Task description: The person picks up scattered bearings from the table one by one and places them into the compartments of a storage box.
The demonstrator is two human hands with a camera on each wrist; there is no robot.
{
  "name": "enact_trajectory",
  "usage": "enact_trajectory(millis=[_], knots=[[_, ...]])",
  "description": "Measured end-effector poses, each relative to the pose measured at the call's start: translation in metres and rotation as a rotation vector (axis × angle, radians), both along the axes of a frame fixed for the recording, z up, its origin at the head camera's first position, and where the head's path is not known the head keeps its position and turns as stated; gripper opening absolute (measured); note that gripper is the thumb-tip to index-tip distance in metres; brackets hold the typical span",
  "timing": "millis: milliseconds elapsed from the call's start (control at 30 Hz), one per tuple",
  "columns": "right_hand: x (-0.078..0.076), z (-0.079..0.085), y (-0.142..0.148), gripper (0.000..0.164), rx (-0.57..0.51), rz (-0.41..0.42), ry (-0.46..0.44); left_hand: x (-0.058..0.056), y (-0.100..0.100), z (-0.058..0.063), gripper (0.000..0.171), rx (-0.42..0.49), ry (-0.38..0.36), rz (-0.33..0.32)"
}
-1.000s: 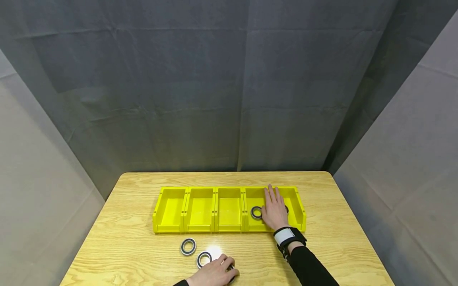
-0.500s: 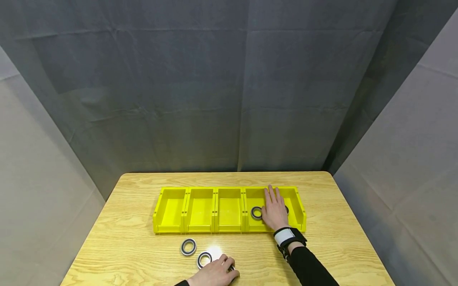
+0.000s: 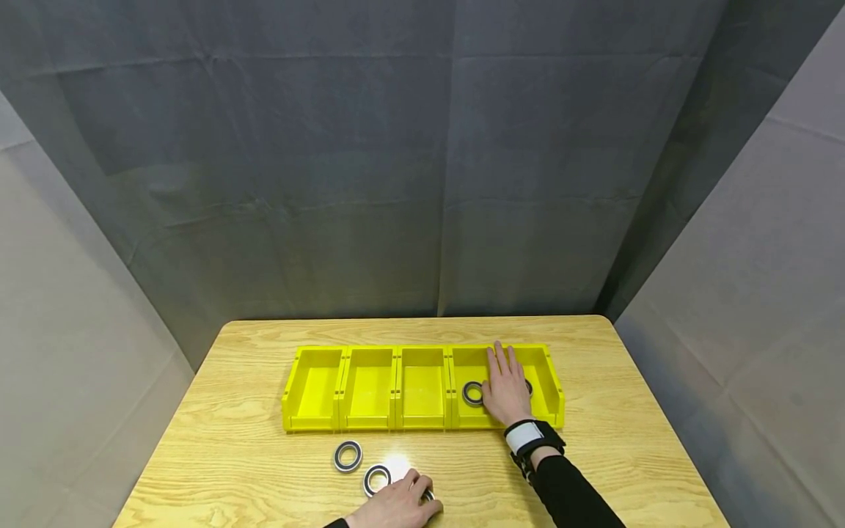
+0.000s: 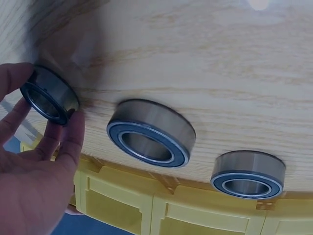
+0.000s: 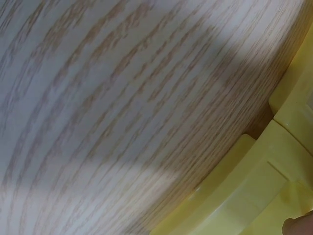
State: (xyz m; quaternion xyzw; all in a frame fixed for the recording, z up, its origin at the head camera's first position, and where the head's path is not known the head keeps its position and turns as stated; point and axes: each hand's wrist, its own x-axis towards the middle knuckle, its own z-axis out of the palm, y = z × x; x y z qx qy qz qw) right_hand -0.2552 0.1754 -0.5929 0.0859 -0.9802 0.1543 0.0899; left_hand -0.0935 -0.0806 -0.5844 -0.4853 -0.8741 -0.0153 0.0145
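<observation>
My left hand [image 3: 394,504] is at the front of the table and pinches a ball bearing [image 4: 51,93] by its rim, between thumb and fingertips. In the head view the fingers hide most of that bearing. Beside it lie a second bearing [image 3: 377,480] and, farther left, a third bearing [image 3: 347,456], both flat on the wood. My right hand [image 3: 507,392] reaches into the wide right-hand yellow bin [image 3: 556,396] with its fingers extended toward the back wall. One bearing [image 3: 472,394] lies in that bin left of the hand; another bearing [image 3: 529,387] shows partly at its right.
Three narrower yellow bins, the nearest bin [image 3: 422,422] among them, adjoin the wide bin on its left in one row. The wooden table [image 3: 218,455] ends at a grey curtain [image 3: 343,220] behind. Pale cloth panels [image 3: 72,308] stand at both sides.
Both hands stay nearly in place. The bearing under my left fingers shifts slightly; the other bearings and the bins have not moved.
</observation>
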Motion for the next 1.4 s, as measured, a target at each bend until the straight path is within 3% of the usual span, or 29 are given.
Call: enact_trajectory(millis=[467, 700, 933, 1200, 1400], knots=[[0.0024, 0.0017, 0.0007, 0.068, -0.013, 0.013, 0.045, 0.0003, 0.0021, 0.0006, 0.047, -0.022, 0.044, 0.008], [0.0021, 0.0010, 0.0010, 0.068, -0.015, 0.017, 0.051, -0.0019, 0.0038, 0.0016, 0.031, -0.005, 0.145, -0.019], [0.0026, 0.0024, 0.0012, 0.067, -0.022, 0.014, 0.041, -0.0031, 0.0052, 0.0032, 0.016, -0.019, 0.089, 0.009], [0.0025, 0.0014, 0.0009, 0.067, -0.027, 0.017, 0.046, -0.0029, 0.0052, 0.0027, 0.010, -0.021, 0.134, 0.012], [0.0021, 0.0003, 0.0013, 0.068, -0.029, 0.018, 0.049, -0.0033, 0.0045, 0.0024, 0.012, -0.006, 0.128, 0.008]])
